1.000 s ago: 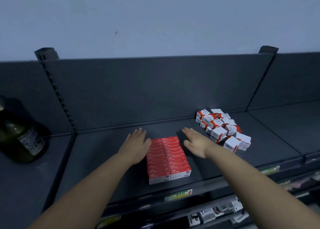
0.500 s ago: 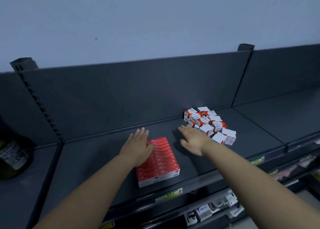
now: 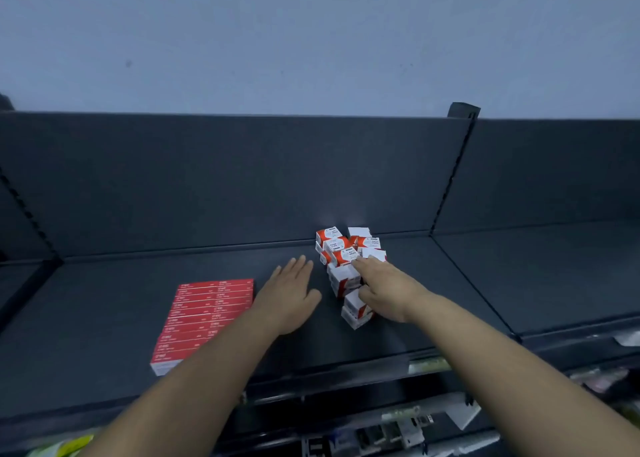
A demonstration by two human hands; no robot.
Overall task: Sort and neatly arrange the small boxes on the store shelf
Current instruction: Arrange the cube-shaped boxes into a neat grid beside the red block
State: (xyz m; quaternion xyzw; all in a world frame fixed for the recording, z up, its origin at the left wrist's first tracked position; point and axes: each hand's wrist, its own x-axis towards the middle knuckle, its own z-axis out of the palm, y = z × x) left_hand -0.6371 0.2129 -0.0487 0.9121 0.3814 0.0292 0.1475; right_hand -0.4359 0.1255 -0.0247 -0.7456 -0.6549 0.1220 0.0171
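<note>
So the dark grey shelf (image 3: 443, 283) runs across the middle of the frame. There are two lots of boxes on it. Left of centre, toward the lower left, there's a red block (image 3: 207, 318): flat red boxes laid tight side by side in two columns, with its near corner hidden behind the left forearm. Right of centre is the pile (image 3: 341, 254), little red-and-white boxes stacked pretty messily, some tilted. It starts right up by the back panel (image 3: 207, 179) and trails toward the bottom of the frame. The left hand (image 3: 289, 294) sits between the two lots, palm down, fingers straight and together, holding nothing. It's just beside the pile and near the block's upper right corner, but I honestly can't tell if it's actually pressing on the shelf or just above it. The right hand (image 3: 388, 290) is open too, laid against the right side of the pile with fingers stretched out toward the upper left. The index tip touches a box on top and the thumb sits by the lowest boxes, not wrapped round any of them as far as I can see. Pale wall (image 3: 311, 41) fills the top, with a post (image 3: 462, 110) at upper right. A blurry label (image 3: 427, 365) is on the shelf's front edge, and the lower shelf (image 3: 398, 425) has small stuff too fuzzy to make out.
</note>
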